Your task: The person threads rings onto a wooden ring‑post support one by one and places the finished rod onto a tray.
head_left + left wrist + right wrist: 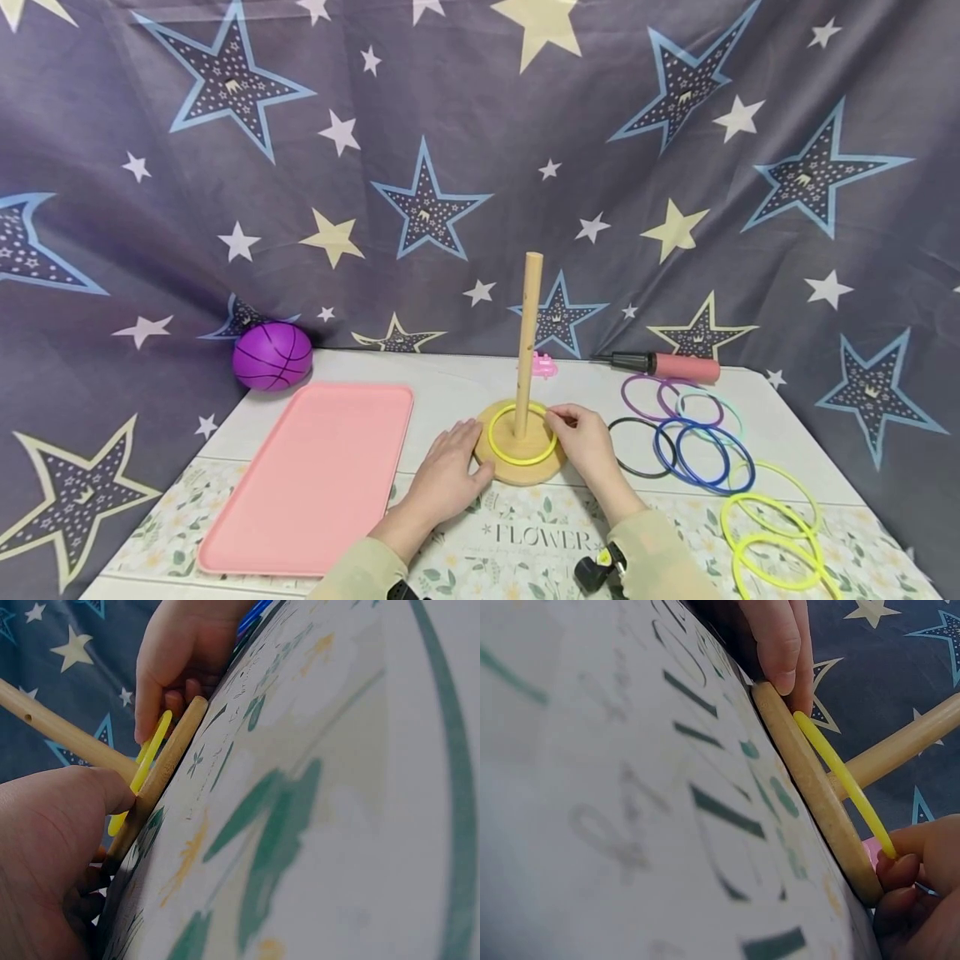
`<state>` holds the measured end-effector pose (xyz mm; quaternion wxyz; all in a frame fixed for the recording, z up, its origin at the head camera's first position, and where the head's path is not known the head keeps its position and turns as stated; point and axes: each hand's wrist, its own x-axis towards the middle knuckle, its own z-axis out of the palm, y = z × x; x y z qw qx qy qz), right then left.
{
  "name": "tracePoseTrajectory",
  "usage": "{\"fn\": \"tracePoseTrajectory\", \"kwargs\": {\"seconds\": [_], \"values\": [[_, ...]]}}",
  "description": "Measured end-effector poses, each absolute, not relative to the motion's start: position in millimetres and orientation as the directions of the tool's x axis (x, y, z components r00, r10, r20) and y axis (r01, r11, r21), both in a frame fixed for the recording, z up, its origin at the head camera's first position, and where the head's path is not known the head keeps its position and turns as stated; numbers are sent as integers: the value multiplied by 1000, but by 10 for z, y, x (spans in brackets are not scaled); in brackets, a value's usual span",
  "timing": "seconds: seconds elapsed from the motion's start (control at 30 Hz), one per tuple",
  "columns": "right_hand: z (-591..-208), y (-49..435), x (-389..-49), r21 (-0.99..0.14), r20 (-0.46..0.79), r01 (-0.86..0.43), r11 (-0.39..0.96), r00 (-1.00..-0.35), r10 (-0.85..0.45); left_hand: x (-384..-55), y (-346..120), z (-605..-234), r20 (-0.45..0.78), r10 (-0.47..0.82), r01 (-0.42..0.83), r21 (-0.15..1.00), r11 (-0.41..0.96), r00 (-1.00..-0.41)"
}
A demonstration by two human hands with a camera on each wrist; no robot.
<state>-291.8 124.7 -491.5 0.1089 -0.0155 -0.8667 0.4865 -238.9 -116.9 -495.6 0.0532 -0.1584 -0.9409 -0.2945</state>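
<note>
A yellow ring encircles the upright wooden post, low over the round wooden base. My right hand pinches the ring's right side between thumb and fingers. In the right wrist view that side of the ring stands slightly raised above the base. At the base's left edge, my left hand rests with fingers stretched forward and the thumb apart. In the left wrist view its thumb lies against the rim of the base, beside the ring.
Left of the stand lies a pink tray, with a purple ball behind it. Several rings, including a black ring, blue ring and another yellow ring, lie right. A hand pump and small pink object sit behind.
</note>
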Motion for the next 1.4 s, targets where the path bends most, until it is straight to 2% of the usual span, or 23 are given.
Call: {"fn": "tracePoseTrajectory", "kwargs": {"seconds": [0.5,0.87,1.17,1.4], "values": [[-4905,1320,-2884,-862,165,-95,498,-982,97,-2401,-1137,-4971,206,273,341,529,777,-940],[-4716,1428,-2781,-893,107,-87,442,-994,20,-2432,-1102,-4928,197,290,350,533,770,-937],[-4496,1572,-2667,-874,119,-124,469,-992,-41,-2436,-1142,-4925,193,279,339,532,776,-941],[-4328,1801,-2520,-828,125,-146,542,-989,-75,-2408,-1175,-4946,183,273,329,532,781,-944]]}}
